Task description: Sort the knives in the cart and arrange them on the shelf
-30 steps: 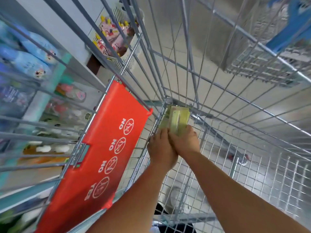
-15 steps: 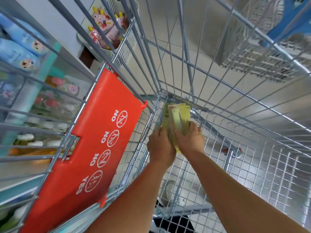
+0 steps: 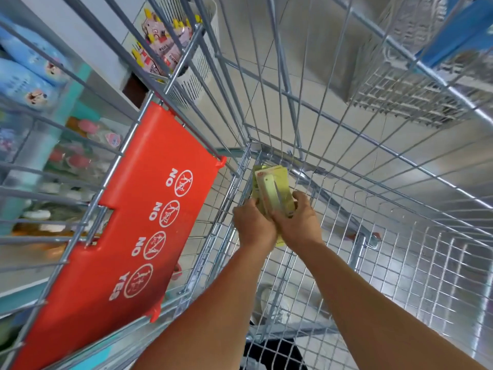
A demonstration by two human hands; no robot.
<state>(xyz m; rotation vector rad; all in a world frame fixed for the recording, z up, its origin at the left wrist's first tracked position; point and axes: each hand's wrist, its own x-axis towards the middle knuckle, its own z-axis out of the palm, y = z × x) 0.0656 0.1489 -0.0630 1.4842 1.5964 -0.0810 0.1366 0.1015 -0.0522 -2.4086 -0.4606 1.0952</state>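
**A:** Shop aisle, pale floor tiles showing through the wire of a cart (image 3: pixel 346 161), and a shelf (image 3: pixel 40 134) of blurred goods off to the left. Where does the job stand?

**B:** Early to middle, I'd judge. Both hands are down in the cart's far corner, gathering a small stack of knife packs (image 3: pixel 272 188), yellow-green cards with a pale knife on the top one. None of them is on the shelf yet, so sorting is under way and all the arranging is left.

**A:** Any other knives loose in the cart?

**B:** None that I can make out; the rest of the cart floor looks like bare mesh.

**A:** And the hands?

**B:** The left hand (image 3: pixel 253 228) has its fingers curled round the left edge of the stack. The right hand (image 3: pixel 298 222) grips the right edge, fingers wrapped over the front of the cards. The two sit knuckle to knuckle, touching, with the stack upright between them.

**A:** That red thing?

**B:** The folded child-seat flap (image 3: pixel 138 222), with NO and YES signs, just left of the hands.
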